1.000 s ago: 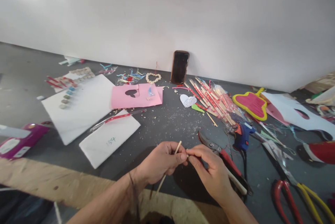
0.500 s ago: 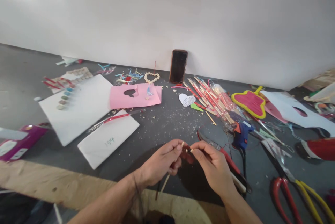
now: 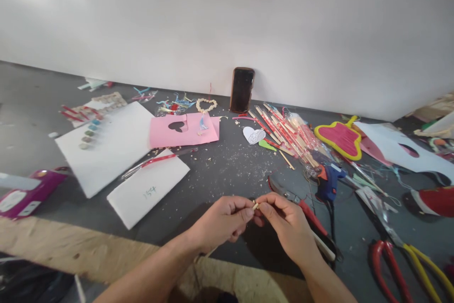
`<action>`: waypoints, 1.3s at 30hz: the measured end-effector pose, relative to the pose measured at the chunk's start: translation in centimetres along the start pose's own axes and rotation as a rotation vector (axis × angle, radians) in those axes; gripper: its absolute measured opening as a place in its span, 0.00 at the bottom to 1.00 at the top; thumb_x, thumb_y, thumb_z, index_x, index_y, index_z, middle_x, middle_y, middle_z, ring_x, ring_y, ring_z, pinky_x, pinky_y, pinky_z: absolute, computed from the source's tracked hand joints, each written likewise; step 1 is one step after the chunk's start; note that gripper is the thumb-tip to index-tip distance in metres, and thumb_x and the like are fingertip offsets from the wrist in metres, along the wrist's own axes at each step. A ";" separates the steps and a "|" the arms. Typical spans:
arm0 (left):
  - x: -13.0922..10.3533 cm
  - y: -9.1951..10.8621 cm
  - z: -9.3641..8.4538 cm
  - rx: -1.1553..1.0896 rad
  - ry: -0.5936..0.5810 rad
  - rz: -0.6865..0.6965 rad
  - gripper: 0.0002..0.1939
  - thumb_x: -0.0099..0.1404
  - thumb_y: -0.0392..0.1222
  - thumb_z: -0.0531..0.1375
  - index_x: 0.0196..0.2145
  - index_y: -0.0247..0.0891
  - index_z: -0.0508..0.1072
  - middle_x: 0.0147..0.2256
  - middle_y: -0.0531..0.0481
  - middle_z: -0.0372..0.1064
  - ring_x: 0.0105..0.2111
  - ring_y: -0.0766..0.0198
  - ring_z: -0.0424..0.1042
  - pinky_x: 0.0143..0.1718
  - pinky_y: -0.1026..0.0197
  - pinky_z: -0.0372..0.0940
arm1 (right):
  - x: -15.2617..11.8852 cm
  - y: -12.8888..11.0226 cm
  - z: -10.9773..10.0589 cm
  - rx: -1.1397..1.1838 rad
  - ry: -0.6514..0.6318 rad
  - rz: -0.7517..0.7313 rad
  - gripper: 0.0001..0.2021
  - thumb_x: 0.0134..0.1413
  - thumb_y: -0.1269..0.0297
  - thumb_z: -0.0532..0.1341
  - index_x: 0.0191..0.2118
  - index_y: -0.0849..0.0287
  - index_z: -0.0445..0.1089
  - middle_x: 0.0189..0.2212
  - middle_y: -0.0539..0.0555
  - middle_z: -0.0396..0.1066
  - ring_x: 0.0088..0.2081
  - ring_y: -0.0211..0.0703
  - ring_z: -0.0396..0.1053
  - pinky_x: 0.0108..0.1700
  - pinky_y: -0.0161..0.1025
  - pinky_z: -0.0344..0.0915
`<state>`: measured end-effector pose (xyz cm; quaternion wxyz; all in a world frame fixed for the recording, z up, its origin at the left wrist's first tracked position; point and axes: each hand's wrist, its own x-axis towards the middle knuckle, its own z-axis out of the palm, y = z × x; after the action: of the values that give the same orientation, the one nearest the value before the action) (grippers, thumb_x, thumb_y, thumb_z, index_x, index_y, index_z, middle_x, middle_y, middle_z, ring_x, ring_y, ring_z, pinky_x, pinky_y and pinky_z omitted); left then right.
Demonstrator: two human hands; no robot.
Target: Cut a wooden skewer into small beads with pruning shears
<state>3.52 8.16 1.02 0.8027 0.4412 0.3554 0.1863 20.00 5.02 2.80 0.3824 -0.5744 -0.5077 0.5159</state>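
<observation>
Both my hands meet at the fingertips over the front of the dark table. My left hand is closed around a thin wooden stick, whose pale tip shows at the thumb; its other end sticks out dimly below the wrist. My right hand pinches something tiny and pale against that tip, mostly hidden by the fingers. To the right of it lie red-handled pliers. A blue and orange glue gun rests a little farther back.
Wooden chopsticks in red and clear wrappers lie at the back right. Scissors with red and yellow handles sit front right. A phone leans on the wall. At left are pink paper, white sheets and a purple object.
My hands have come together. The left hand has turned, tilting the stick from steep to flatter, and its tip now meets the right fingertips.
</observation>
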 end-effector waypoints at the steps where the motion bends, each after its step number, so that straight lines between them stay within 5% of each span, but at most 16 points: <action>1: 0.0 0.1 0.0 -0.001 -0.001 0.000 0.19 0.61 0.53 0.55 0.34 0.32 0.72 0.17 0.59 0.50 0.16 0.75 0.47 0.16 0.70 0.43 | 0.0 0.0 0.0 -0.009 -0.002 0.002 0.08 0.55 0.61 0.57 0.30 0.58 0.69 0.22 0.47 0.67 0.26 0.35 0.65 0.32 0.32 0.61; 11: -0.1 0.6 0.4 -0.060 -0.007 -0.016 0.16 0.61 0.50 0.56 0.31 0.31 0.72 0.15 0.60 0.50 0.15 0.76 0.46 0.15 0.71 0.44 | 0.1 0.6 0.1 0.077 -0.090 0.044 0.09 0.57 0.59 0.56 0.30 0.59 0.67 0.20 0.47 0.66 0.26 0.36 0.64 0.31 0.32 0.60; 18: -0.1 0.3 0.2 0.099 0.039 0.003 0.17 0.60 0.52 0.56 0.29 0.33 0.71 0.13 0.59 0.57 0.12 0.76 0.52 0.13 0.71 0.49 | -0.1 0.4 0.1 0.033 -0.079 0.018 0.10 0.56 0.60 0.57 0.29 0.59 0.68 0.21 0.47 0.64 0.26 0.35 0.62 0.30 0.31 0.59; 26: -0.2 0.8 0.6 -0.009 0.052 0.058 0.15 0.60 0.48 0.57 0.26 0.32 0.71 0.25 0.50 0.71 0.14 0.78 0.55 0.13 0.73 0.51 | 0.0 1.1 -0.2 0.029 -0.038 0.009 0.08 0.54 0.60 0.58 0.35 0.57 0.72 0.24 0.48 0.70 0.29 0.36 0.65 0.33 0.32 0.61; 39: -0.1 0.4 0.2 -0.072 0.037 0.059 0.13 0.59 0.46 0.58 0.27 0.31 0.72 0.26 0.48 0.72 0.14 0.78 0.55 0.11 0.74 0.50 | -0.2 0.6 -0.2 0.049 -0.099 0.001 0.09 0.55 0.59 0.57 0.31 0.59 0.68 0.22 0.48 0.67 0.27 0.37 0.64 0.32 0.34 0.60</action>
<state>3.61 8.17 1.46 0.8055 0.4190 0.3500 0.2306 20.29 4.68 2.27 0.3707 -0.5389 -0.5128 0.5561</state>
